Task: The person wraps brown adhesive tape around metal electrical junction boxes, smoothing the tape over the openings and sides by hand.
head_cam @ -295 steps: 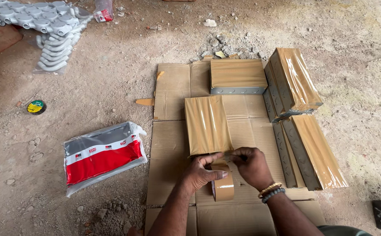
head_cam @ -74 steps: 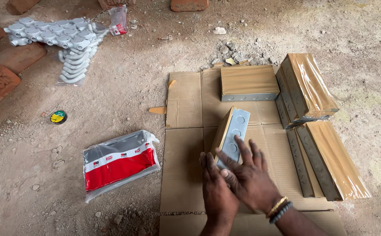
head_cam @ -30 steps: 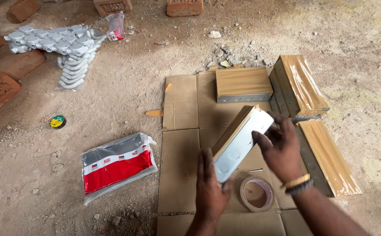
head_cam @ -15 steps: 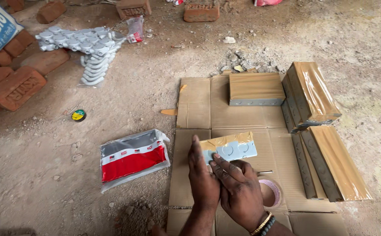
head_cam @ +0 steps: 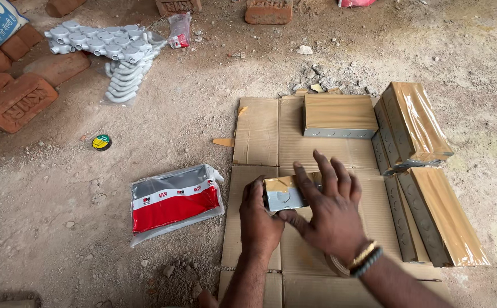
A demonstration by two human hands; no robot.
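Observation:
A grey metal box (head_cam: 283, 194) with brown tape over its top lies on the flattened cardboard (head_cam: 257, 132). My left hand (head_cam: 258, 217) grips its near left end. My right hand (head_cam: 329, 211) lies spread over the box's right part, fingers apart and pressing on the taped face. The brown tape roll (head_cam: 336, 266) sits under my right wrist, mostly hidden.
A taped box (head_cam: 339, 115) lies at the cardboard's far end; several more (head_cam: 417, 122) are stacked along the right edge. A red and grey plastic packet (head_cam: 174, 198) lies left on the dirt, with a small yellow-green tape roll (head_cam: 101, 142), grey pipe fittings (head_cam: 114, 47) and bricks (head_cam: 14, 102) farther left.
The box went from tilted up in both hands to lying low on the cardboard. My right hand moved over its top, covering the tape roll.

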